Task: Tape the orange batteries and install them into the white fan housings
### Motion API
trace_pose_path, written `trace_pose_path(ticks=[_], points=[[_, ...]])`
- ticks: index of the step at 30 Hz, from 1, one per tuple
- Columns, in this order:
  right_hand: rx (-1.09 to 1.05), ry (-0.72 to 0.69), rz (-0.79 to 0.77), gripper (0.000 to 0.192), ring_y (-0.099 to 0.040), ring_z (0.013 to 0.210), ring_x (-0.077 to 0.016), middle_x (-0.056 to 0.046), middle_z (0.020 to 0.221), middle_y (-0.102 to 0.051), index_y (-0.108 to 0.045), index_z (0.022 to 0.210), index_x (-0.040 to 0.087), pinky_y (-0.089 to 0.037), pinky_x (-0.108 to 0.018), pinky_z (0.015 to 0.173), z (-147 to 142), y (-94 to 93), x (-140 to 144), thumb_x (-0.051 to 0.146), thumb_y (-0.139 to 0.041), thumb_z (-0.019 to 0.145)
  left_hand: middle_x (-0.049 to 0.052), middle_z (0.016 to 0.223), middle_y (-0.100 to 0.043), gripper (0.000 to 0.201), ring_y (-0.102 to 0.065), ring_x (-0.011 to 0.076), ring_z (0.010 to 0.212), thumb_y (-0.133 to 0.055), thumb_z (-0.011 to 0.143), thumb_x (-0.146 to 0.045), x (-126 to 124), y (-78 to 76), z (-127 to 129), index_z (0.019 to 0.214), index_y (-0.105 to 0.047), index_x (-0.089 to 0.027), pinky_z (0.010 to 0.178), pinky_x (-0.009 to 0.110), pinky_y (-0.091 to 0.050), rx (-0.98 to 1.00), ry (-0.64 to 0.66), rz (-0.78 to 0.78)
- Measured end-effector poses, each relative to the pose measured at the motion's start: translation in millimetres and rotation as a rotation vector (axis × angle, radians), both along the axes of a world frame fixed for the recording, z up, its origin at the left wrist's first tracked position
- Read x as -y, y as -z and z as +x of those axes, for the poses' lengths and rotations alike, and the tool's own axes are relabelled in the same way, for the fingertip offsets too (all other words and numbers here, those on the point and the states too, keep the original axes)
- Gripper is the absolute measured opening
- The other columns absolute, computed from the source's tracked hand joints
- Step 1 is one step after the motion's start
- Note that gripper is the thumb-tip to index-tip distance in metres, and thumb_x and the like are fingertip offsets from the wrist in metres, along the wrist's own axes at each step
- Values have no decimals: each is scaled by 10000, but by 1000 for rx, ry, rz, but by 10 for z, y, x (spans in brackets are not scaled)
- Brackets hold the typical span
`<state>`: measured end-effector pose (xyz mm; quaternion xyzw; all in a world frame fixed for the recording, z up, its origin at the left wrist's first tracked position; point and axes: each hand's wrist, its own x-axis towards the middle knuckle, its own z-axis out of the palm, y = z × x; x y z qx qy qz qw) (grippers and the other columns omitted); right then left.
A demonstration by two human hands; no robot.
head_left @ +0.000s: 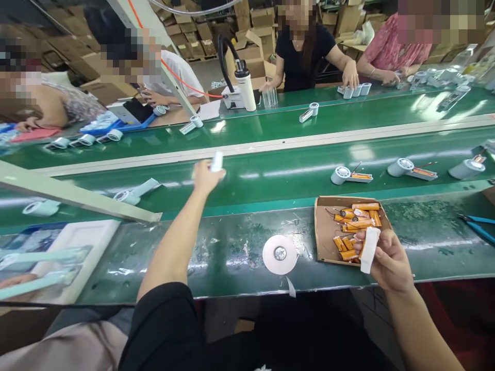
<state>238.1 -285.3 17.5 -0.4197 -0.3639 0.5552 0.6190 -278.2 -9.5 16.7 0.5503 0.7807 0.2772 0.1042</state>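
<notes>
A glossy green belt (270,180) runs beyond a scuffed, worn bench top (232,247), where a matt brown cardboard tray (323,232) holds shiny orange-wrapped cells (358,219) beside a white tape roll (280,254).

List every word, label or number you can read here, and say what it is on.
None can be read.
Orange cells in the cardboard tray: any print is too small.
Cartons at the back: markings blurred.
White strip in the right hand: looks blank.

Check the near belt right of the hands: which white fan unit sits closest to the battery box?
The leftmost fan unit, directly above the cardboard box; the other two lie farther right.
</notes>
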Motion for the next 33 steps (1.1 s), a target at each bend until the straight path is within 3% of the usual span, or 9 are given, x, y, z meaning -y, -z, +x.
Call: trace_pose_path(ticks=[5,7,10,13,16,21,24,27,33], points=[[35,21,64,464,-854,796,-262,-23,1091,-850,-510,922,292,-716,-352,632,-51,63,-51,385,-956,830,158,1633,-466,581,-649,329,1302,-756,895,-277,-18,-23,1301,1460,-626,-234,1056,462,-624,-389,820,-58],[80,53,115,472,-860,854,-259,-7,1129,-843,-563,1120,359,-720,-359,663,-70,139,-37,399,-951,853,111,1633,-525,581,-555,330,1432,-692,925,-188,24,-18,1713,1491,-616,-295,1031,440,-637,-505,1029,-59],[203,39,174,608,-863,942,-267,-19,1161,-840,-572,1367,426,-735,-414,790,-53,234,2,454,-939,884,103,1660,-535,657,-461,326,1515,-664,919,-115,69,6,2042,1544,-599,-307,1029,411,-629,-667,1185,-89],[345,-64,204,501,-855,1024,-296,-49,1172,-850,-696,1317,376,-724,-441,889,-7,164,-7,452,-942,888,159,1671,-528,655,-443,389,1518,-723,865,-120,85,49,2177,1507,-664,-240,1109,492,-576,-711,1158,-87],[429,-110,277,455,-855,1030,-298,-58,1164,-860,-750,1288,351,-722,-440,893,-1,-119,-219,388,-953,883,201,1590,-602,490,-474,444,1477,-710,878,-168,64,88,2315,1364,-773,-190,1133,573,-529,-647,1073,-86],[521,-112,369,503,-832,1106,-276,-58,1178,-848,-717,1343,316,-703,-476,983,-187,-514,-1214,363,-931,890,110,1287,-801,297,-653,341,1294,-654,952,-291,-166,78,2495,1162,-861,-254,1067,426,-544,-483,1009,-151],[634,-194,321,586,-823,1024,-257,-77,1127,-841,-688,1389,249,-667,-506,1042,-307,-443,-1909,433,-897,874,73,1276,-809,334,-726,263,1164,-566,1041,-358,-257,79,2515,1220,-831,-260,982,331,-548,-386,954,-150],[877,-242,286,565,-816,955,-263,-70,1029,-842,-699,1386,201,-647,-518,1047,-373,-266,-2370,395,-828,872,111,1369,-769,389,-724,246,1214,-461,1108,-320,-252,113,2559,1330,-765,-222,978,306,-532,-326,873,-118],[1322,-300,296,519,-817,997,-244,-67,1042,-849,-666,1465,180,-633,-395,999,-397,-58,-2552,259,-667,952,134,1321,-779,323,-744,279,1201,-506,1111,-305,-238,122,2710,1271,-772,-218,965,331,-539,-270,809,-136]])
